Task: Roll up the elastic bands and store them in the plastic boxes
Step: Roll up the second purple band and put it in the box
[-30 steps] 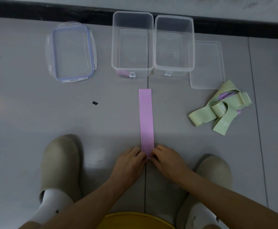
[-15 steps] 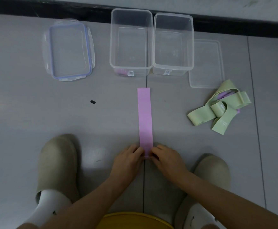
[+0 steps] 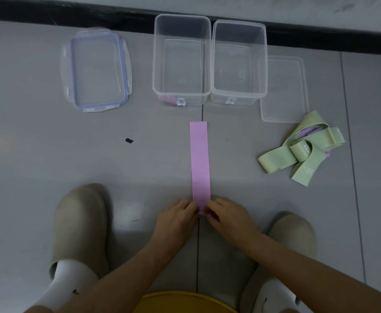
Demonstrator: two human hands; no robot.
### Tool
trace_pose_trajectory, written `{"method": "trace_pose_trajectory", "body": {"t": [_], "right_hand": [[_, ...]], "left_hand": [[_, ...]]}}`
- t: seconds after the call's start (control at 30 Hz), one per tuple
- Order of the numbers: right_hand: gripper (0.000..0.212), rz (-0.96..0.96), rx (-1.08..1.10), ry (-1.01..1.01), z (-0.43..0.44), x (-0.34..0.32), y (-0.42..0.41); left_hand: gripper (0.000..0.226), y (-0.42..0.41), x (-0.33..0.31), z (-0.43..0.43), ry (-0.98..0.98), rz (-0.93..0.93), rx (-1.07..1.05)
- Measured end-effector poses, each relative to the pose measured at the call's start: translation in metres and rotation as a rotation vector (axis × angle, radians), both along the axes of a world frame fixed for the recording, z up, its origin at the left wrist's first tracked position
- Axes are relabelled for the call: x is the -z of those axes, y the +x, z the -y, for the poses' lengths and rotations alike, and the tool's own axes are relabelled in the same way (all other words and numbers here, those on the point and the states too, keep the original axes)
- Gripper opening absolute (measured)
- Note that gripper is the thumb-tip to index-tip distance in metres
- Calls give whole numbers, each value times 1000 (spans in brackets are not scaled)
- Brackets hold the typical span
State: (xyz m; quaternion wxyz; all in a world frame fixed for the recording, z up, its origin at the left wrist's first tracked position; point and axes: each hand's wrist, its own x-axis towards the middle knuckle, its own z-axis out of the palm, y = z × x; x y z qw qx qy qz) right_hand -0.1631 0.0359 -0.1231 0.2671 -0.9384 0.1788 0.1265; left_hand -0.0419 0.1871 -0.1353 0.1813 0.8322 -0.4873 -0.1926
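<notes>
A pink elastic band (image 3: 199, 161) lies flat on the grey floor, stretched away from me toward the boxes. My left hand (image 3: 177, 219) and my right hand (image 3: 228, 219) pinch its near end from either side, fingertips almost meeting. Two clear plastic boxes stand side by side at the back, the left box (image 3: 155, 64) and the right box (image 3: 263, 64). Something pink shows at the left box's front bottom edge. To the right, a heap of green elastic bands (image 3: 302, 150) lies tangled, with a purple band partly hidden under it.
A blue-rimmed clear lid (image 3: 98, 70) lies at the back left and a plain clear lid (image 3: 284, 91) beside the right box. My two beige shoes (image 3: 81, 220) (image 3: 291, 236) flank the hands. A small black speck (image 3: 129, 140) marks the floor. A dark skirting (image 3: 72, 16) runs behind.
Both hands stay at the pink band's near end, fingertips slightly closer together. The visible flat length of the band is a little shorter. The camera shifted slightly.
</notes>
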Motion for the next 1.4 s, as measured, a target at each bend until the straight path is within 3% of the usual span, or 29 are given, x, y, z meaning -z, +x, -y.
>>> {"method": "trace_pose_trajectory", "body": {"t": [0.13, 0.37, 0.67, 0.97, 1.17, 1.27, 1.4], "right_hand": [[22, 1, -36, -16, 6, 2, 1], [20, 21, 176, 109, -2, 5, 3], [15, -3, 158, 95, -1, 9, 4], [18, 21, 8, -28, 11, 3, 7], [15, 46, 75, -1, 4, 1, 7], [29, 40, 30, -61, 2, 0, 9], [17, 56, -20, -111, 7, 4, 8]], "left_hand": [[21, 3, 1, 5, 40, -22, -29], [19, 9, -4, 3, -20, 69, 23], [14, 13, -9, 4, -63, 115, 126], [20, 11, -3, 10, -45, 40, -3], [17, 10, -6, 14, -2, -67, -102], [19, 9, -8, 17, -8, -104, -174], [10, 6, -8, 18, 5, -112, -135]]}}
